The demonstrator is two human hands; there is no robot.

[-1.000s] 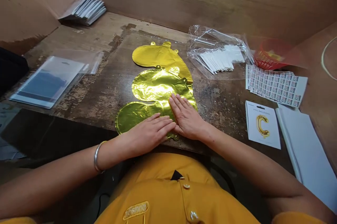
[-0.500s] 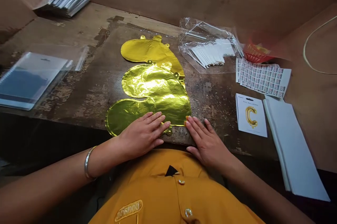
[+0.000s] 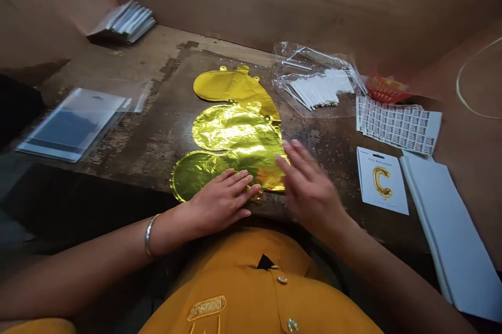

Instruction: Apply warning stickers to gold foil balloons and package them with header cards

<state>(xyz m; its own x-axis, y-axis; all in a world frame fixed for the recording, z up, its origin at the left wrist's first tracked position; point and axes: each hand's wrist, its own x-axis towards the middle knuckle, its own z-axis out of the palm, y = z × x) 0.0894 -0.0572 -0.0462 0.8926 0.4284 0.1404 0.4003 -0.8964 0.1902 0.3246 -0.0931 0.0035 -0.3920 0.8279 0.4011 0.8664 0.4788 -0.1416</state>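
A shiny gold foil balloon [image 3: 243,133] lies flat on the worn brown table, its rounded lobes toward the left and small tabs along its edges. Across its near part rests my left hand [image 3: 223,198], palm down with the fingers stretched out. My right hand [image 3: 309,185], smeared a little by motion, is raised at the balloon's near right edge with its fingers extended. I see nothing held in it, and cannot tell whether its fingertips touch the foil.
White sticks [image 3: 319,88] lie in a clear plastic bag behind the balloon. To the right are a red basket [image 3: 386,88], sticker sheets [image 3: 398,125], a foil balloon card [image 3: 382,181] and folded white sheets [image 3: 455,234]. Clear plastic sleeves [image 3: 72,125] and a stack of packets [image 3: 127,23] lie left.
My right hand has lifted from the foil's near right corner and moved slightly forward. My left hand stays on the foil. The whole view has shifted a little.
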